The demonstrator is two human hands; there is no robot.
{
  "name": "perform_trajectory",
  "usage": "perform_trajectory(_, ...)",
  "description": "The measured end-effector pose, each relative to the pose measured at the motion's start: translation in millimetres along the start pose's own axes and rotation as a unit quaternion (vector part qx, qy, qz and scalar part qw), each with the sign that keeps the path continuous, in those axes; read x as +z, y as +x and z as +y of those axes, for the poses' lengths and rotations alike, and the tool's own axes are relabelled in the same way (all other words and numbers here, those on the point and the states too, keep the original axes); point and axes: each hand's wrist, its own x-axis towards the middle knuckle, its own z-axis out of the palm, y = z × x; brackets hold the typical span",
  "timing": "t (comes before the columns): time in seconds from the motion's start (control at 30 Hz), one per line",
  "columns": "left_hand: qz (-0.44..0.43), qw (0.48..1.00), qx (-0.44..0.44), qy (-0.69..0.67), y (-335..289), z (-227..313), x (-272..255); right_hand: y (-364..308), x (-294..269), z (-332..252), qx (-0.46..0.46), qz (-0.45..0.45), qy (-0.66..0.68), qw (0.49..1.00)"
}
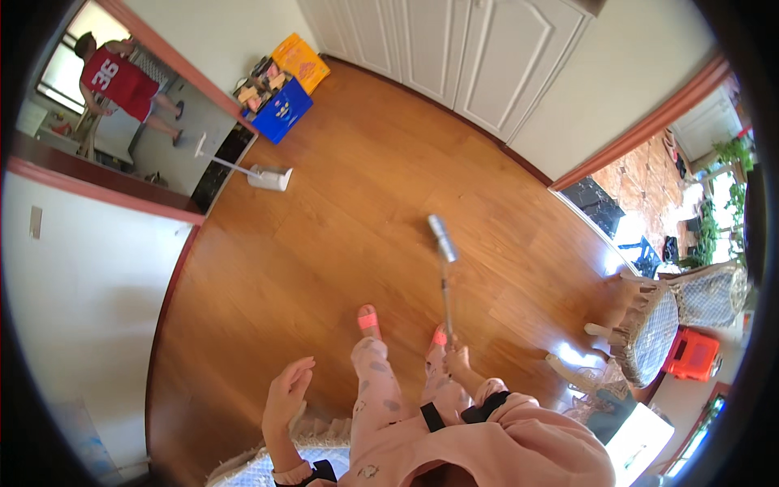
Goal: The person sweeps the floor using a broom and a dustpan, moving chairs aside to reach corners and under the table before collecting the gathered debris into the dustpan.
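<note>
My right hand [457, 359] is closed round the thin grey handle of a long-handled floor cleaning tool [442, 239]. Its narrow, silvery-white head points away from me over the wooden floor, and its exact kind is unclear. My left hand [288, 394] hangs free on the left with its fingers stretched out, touching nothing. Below that hand shows part of a cushioned chair [324, 454] with a fringed, light blue-and-white cover. Farther off, on the floor by the left doorway, stands a white long-handled dustpan [269, 178], its handle leaning left.
A blue box [282, 111] full of odds and ends and a yellow bag [301, 63] stand against the far wall, beside white cabinets [519, 65]. Covered chairs [649, 337] and a red stool [692, 354] are at right. Another person [118, 81] stands beyond the left doorway.
</note>
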Motion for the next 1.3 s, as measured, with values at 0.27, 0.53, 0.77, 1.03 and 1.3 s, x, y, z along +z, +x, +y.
perform_trajectory(0.27,-0.136,0.990,0.039,0.014,140.8,26.6,-47.0,-21.4,-14.6,-80.9,-0.003,0.124,0.211,0.970)
perform_trajectory(0.53,-0.146,0.981,0.042,0.121,278.5,-8.3,-167.8,247.5,-75.1,-121.8,0.025,0.356,0.168,0.919)
perform_trajectory(0.77,-0.218,0.940,0.000,0.262,342.9,-33.8,-214.2,351.1,33.4,-150.4,0.043,0.329,0.166,0.929)
perform_trajectory(1.03,-0.297,0.945,0.034,0.131,412.5,-58.0,-208.9,109.8,235.7,-87.9,-0.093,0.292,-0.143,0.941)
perform_trajectory(1.3,-0.288,0.945,0.082,0.129,385.9,-54.1,-226.1,-38.4,313.4,-61.3,-0.088,0.212,-0.130,0.965)
